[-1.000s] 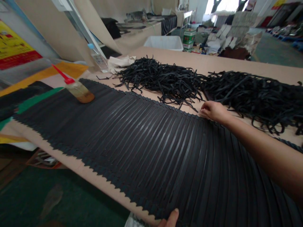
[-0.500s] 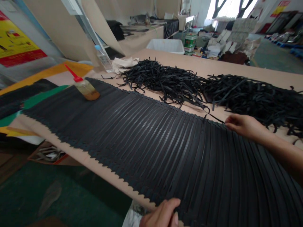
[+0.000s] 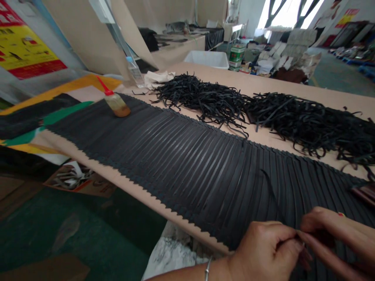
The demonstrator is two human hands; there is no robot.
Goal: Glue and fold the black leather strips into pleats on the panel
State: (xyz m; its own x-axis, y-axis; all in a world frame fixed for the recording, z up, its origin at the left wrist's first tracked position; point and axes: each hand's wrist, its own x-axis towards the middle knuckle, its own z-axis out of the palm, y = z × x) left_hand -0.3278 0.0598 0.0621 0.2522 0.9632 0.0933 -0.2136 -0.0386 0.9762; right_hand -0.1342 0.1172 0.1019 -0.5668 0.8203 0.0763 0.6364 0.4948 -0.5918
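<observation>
1. Hard to make out: the lower end of that thin black strip at 4 o'clock disappears where your fingertips meet. Your left hand looks pinched on it; can't tell if your right hand is gripping too, since its fingers overlap and the frame edge cuts it off.
2. Your hands cover part of the black strip panel, which runs from 10 o'clock down to 4 and gets cropped on the right.
3. Some dark brown thing between 3 and 4 is chopped by the edge, no clue what it is.
4. Versus half a second ago: your right hand was out at the panel's far edge, your left at the near one. Now they're together.
5. Also new: a person way back at 2 o'clock, cut off up top.
</observation>
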